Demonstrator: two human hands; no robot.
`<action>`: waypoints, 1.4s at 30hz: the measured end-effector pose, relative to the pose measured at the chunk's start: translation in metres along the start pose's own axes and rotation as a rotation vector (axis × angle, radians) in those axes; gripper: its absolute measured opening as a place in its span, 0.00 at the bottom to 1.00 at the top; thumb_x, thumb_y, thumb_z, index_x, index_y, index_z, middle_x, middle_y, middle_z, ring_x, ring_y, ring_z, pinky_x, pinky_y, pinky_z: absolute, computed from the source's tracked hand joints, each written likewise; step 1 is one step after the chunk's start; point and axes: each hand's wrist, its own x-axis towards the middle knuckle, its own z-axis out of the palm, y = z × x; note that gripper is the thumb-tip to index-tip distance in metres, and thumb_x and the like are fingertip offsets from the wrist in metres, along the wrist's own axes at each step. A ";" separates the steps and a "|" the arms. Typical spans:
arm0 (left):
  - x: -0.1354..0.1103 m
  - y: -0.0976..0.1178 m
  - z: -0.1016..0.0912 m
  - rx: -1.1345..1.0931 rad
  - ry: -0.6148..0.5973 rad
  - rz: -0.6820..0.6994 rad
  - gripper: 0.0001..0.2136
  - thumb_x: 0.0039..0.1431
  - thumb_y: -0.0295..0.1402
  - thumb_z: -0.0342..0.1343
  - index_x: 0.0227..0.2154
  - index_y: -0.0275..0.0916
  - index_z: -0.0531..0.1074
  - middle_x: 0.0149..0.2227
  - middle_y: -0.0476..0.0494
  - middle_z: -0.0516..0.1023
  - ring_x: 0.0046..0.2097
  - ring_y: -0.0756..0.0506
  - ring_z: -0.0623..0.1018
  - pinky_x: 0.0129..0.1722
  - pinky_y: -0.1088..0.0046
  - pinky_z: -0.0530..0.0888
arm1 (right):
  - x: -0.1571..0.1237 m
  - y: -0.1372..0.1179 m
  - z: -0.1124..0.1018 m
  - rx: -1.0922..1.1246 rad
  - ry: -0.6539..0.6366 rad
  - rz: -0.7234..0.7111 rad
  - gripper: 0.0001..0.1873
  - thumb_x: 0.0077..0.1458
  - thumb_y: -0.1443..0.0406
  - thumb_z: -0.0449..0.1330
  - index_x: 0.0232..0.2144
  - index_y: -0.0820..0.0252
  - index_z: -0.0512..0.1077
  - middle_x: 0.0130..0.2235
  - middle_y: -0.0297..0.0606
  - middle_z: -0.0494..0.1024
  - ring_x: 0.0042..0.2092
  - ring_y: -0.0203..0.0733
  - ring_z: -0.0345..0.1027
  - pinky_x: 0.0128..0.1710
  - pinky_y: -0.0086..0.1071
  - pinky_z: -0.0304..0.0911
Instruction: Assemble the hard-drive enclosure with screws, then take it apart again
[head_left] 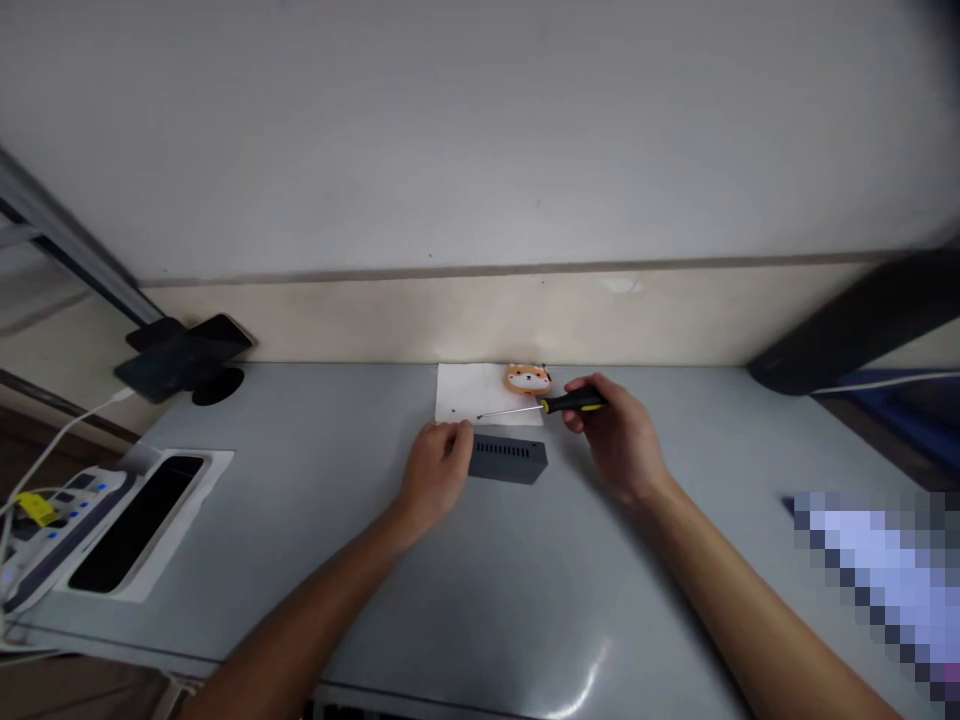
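My right hand (622, 445) is closed around the black and yellow handle of a screwdriver (576, 402). Its thin metal shaft points left, and the tip is over the white paper (469, 385), with a small dark speck, perhaps a screw, at its end. Another tiny dark piece (453, 411) lies on the paper further left. My left hand (437, 470) is closed on the left end of a dark grey box (510, 462) with a row of slots. That end of the box is hidden by the fingers. An orange and white animal-faced item (528, 378) rests on the paper's right corner.
On the left stand a phone on a holder (187, 358), a power strip (64, 535) with cables, and a black-screened phone (139, 525) lying on white paper. A dark cylinder (847, 325) is at the back right. A pixelated patch (885, 570) covers the right. The wall bounds the grey table (337, 430).
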 end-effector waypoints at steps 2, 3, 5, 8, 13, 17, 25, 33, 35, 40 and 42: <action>0.000 0.000 0.000 0.010 -0.006 -0.001 0.24 0.72 0.46 0.42 0.21 0.42 0.64 0.26 0.44 0.74 0.36 0.41 0.75 0.41 0.63 0.71 | 0.000 0.001 0.000 -0.011 -0.003 -0.002 0.16 0.60 0.51 0.60 0.31 0.56 0.75 0.30 0.39 0.74 0.27 0.40 0.63 0.26 0.36 0.59; 0.000 0.000 -0.001 0.010 -0.009 -0.001 0.24 0.72 0.47 0.42 0.21 0.42 0.64 0.26 0.44 0.74 0.36 0.42 0.74 0.41 0.62 0.71 | 0.000 0.002 0.000 -0.021 -0.007 -0.004 0.16 0.60 0.51 0.60 0.31 0.56 0.75 0.30 0.40 0.74 0.27 0.41 0.64 0.26 0.36 0.59; -0.001 -0.002 -0.001 -0.008 -0.012 0.002 0.25 0.73 0.49 0.40 0.22 0.42 0.65 0.27 0.43 0.75 0.37 0.41 0.75 0.43 0.62 0.72 | 0.000 0.005 0.001 -0.031 -0.008 -0.005 0.16 0.60 0.51 0.60 0.31 0.56 0.75 0.30 0.40 0.75 0.27 0.41 0.64 0.25 0.36 0.59; -0.003 -0.005 -0.001 -0.084 -0.009 -0.003 0.26 0.74 0.48 0.37 0.28 0.41 0.72 0.34 0.42 0.79 0.42 0.41 0.78 0.48 0.61 0.73 | 0.000 0.008 0.002 -0.018 -0.015 0.011 0.15 0.60 0.52 0.60 0.31 0.56 0.76 0.32 0.40 0.76 0.28 0.39 0.65 0.25 0.35 0.60; -0.006 -0.006 -0.005 -0.229 -0.004 -0.009 0.21 0.75 0.42 0.37 0.40 0.41 0.75 0.43 0.44 0.80 0.47 0.44 0.77 0.51 0.65 0.72 | -0.003 0.011 0.004 -0.012 -0.068 0.054 0.15 0.60 0.53 0.61 0.31 0.57 0.77 0.31 0.38 0.75 0.28 0.38 0.64 0.27 0.33 0.60; -0.010 -0.004 -0.011 -0.277 0.021 0.063 0.18 0.74 0.42 0.40 0.41 0.41 0.73 0.44 0.43 0.78 0.47 0.44 0.76 0.50 0.66 0.72 | -0.003 0.012 0.005 -0.034 -0.084 0.083 0.16 0.60 0.53 0.61 0.31 0.59 0.77 0.31 0.38 0.74 0.29 0.37 0.63 0.28 0.32 0.60; -0.017 -0.005 -0.017 -0.204 0.056 0.293 0.08 0.71 0.34 0.46 0.43 0.42 0.69 0.42 0.43 0.74 0.44 0.44 0.74 0.47 0.66 0.70 | 0.000 0.015 0.002 -0.029 -0.068 0.085 0.16 0.59 0.52 0.62 0.31 0.58 0.77 0.32 0.38 0.74 0.29 0.38 0.64 0.28 0.32 0.60; -0.015 -0.008 -0.020 -0.044 0.037 0.470 0.09 0.68 0.26 0.48 0.45 0.42 0.70 0.45 0.43 0.73 0.47 0.45 0.74 0.50 0.64 0.72 | 0.000 0.014 0.001 -0.104 -0.081 0.045 0.17 0.61 0.52 0.59 0.31 0.58 0.76 0.29 0.38 0.74 0.29 0.39 0.64 0.28 0.34 0.58; -0.015 -0.009 -0.021 -0.018 0.044 0.496 0.09 0.67 0.25 0.49 0.45 0.42 0.71 0.45 0.43 0.74 0.47 0.45 0.75 0.50 0.64 0.72 | 0.000 0.012 0.001 -0.113 -0.084 0.039 0.18 0.61 0.51 0.58 0.31 0.58 0.76 0.29 0.38 0.73 0.29 0.39 0.64 0.28 0.34 0.58; -0.014 -0.008 -0.023 0.018 0.035 0.487 0.10 0.67 0.25 0.49 0.45 0.42 0.72 0.45 0.43 0.77 0.48 0.45 0.77 0.51 0.64 0.73 | 0.000 0.010 0.001 -0.080 -0.062 0.041 0.18 0.61 0.52 0.59 0.32 0.59 0.77 0.28 0.38 0.74 0.29 0.39 0.63 0.28 0.34 0.57; -0.013 -0.009 -0.023 0.031 0.041 0.491 0.10 0.67 0.25 0.49 0.45 0.42 0.72 0.44 0.43 0.78 0.47 0.45 0.77 0.51 0.64 0.73 | 0.000 0.010 0.001 -0.074 -0.061 0.044 0.17 0.62 0.52 0.59 0.31 0.59 0.77 0.28 0.38 0.74 0.28 0.38 0.63 0.28 0.33 0.57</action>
